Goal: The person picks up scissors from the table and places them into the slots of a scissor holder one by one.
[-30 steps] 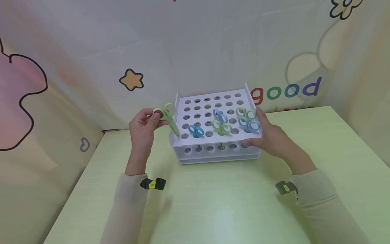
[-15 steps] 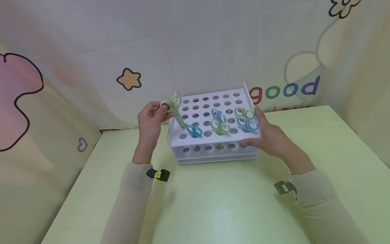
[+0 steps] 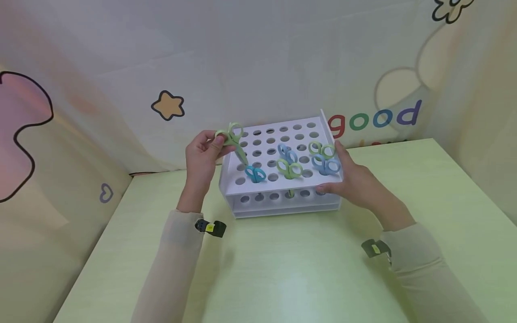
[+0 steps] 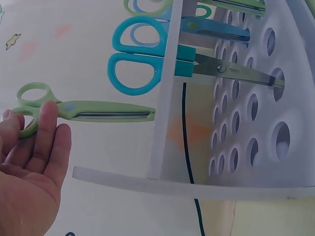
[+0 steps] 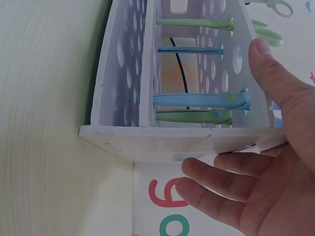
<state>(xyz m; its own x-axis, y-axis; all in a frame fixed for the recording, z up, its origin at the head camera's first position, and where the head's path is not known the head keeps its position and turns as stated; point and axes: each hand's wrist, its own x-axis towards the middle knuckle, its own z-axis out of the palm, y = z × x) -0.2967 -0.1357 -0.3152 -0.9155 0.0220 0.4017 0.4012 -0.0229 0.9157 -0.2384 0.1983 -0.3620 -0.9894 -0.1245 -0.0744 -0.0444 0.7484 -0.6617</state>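
My left hand (image 3: 202, 154) pinches a pair of light green scissors (image 3: 241, 154) by one finger loop, blades pointing down over the left part of a white holed rack (image 3: 264, 188). In the left wrist view the tip of these scissors (image 4: 113, 110) is close to the top panel, outside the holes. Teal scissors (image 3: 255, 175) stand in a front-row hole just beside that tip. My right hand (image 3: 355, 179) grips the rack's right side, thumb on the front edge and fingers around the side panel.
Green scissors (image 3: 289, 170) and blue scissors (image 3: 287, 154) stand mid-rack. Another green pair (image 3: 322, 151) and a blue pair (image 3: 325, 167) stand near the right side. The rack is on a pale green table (image 3: 282, 269), close to a printed backdrop (image 3: 258, 67).
My left hand has carried the green scissors right and slightly away from me, from the rack's left edge to above its top panel. The right hand keeps its grip.
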